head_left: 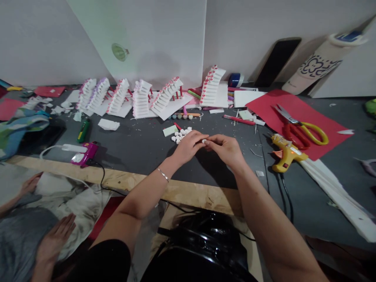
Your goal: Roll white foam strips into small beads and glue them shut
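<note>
My left hand [189,148] and my right hand [225,148] meet above the dark tabletop, fingertips pinched together on a small white piece [204,141]. Its exact kind is too small to make out. Just beyond my left hand lies a pile of similar small white pieces [178,137], partly covered by my fingers. Beside that pile rests a pale green slip [170,131] and a thin red stick [177,125]. A silver bracelet [163,174] circles my left wrist.
Several white stepped paper models [167,96] with pink or purple tips line the back. To the right, scissors [296,123] lie on red sheet [317,117] near a yellow glue gun [286,154]. A purple power strip [84,154] sits left. Another person's hand [55,239] appears lower left.
</note>
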A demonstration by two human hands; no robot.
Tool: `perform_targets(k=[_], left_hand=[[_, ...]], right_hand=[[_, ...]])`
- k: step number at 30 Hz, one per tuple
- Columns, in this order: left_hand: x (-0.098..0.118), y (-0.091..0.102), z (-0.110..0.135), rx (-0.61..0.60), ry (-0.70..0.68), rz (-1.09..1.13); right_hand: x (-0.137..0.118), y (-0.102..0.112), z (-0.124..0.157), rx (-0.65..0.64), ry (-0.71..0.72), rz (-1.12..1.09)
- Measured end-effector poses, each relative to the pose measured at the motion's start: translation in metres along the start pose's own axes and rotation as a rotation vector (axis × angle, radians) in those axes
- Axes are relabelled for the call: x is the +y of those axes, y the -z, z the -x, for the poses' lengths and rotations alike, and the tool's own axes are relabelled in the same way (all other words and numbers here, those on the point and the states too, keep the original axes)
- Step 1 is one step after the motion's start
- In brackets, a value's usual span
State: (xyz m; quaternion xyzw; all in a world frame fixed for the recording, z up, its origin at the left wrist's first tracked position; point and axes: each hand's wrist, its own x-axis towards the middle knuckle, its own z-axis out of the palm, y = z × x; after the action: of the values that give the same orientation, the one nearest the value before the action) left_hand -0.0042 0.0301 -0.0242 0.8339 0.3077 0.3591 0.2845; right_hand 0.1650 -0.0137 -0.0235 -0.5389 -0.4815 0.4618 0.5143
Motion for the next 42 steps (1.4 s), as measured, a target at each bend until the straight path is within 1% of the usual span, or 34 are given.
perform_targets(k=[3,7,10,17,20,23,27,30,33,35,36,38,40,42], left_hand=[[-0.002,-0.003,0.0,0.051,-0.002,-0.014],[-0.002,-0.005,-0.001,0.124,0.04,0.093],[-0.002,-0.004,-0.001,0.149,0.072,0.169],[0.002,0.0,-0.004,0.15,0.1,0.222],[0.002,-0.002,-0.004,0.149,0.144,0.307],[0.001,-0.004,-0.005,0.149,0.198,0.394],[0.001,-0.004,-0.006,0.176,0.207,0.393],[0.002,-0.004,-0.007,0.188,0.219,0.405],[0.003,-0.003,-0.007,0.21,0.267,0.441],[0.003,-0.002,-0.007,0.234,0.318,0.473],[0.003,-0.001,-0.007,0.244,0.346,0.487],[0.002,0.001,-0.008,0.261,0.399,0.506],[0.002,0.002,-0.009,0.271,0.439,0.529],[0.002,0.004,-0.012,0.283,0.459,0.555]], right_hand=[[-0.003,-0.001,0.0,0.006,-0.024,-0.09],[-0.004,-0.001,0.0,0.027,0.002,-0.117],[-0.003,-0.001,0.001,0.058,0.077,-0.045],[-0.008,0.001,0.005,0.135,0.243,0.19],[-0.011,0.001,0.006,0.143,0.317,0.282],[-0.013,0.002,0.007,0.139,0.363,0.31],[-0.013,0.002,0.008,0.128,0.344,0.305],[-0.011,-0.001,0.006,0.114,0.288,0.262],[-0.012,-0.001,0.001,0.124,0.226,0.182],[-0.021,0.007,-0.002,0.157,0.21,0.158],[-0.029,0.015,-0.002,0.172,0.208,0.169],[-0.046,0.039,0.006,0.211,0.194,0.257],[-0.062,0.072,0.022,0.282,0.131,0.447],[-0.07,0.106,0.045,0.389,0.009,0.73]])
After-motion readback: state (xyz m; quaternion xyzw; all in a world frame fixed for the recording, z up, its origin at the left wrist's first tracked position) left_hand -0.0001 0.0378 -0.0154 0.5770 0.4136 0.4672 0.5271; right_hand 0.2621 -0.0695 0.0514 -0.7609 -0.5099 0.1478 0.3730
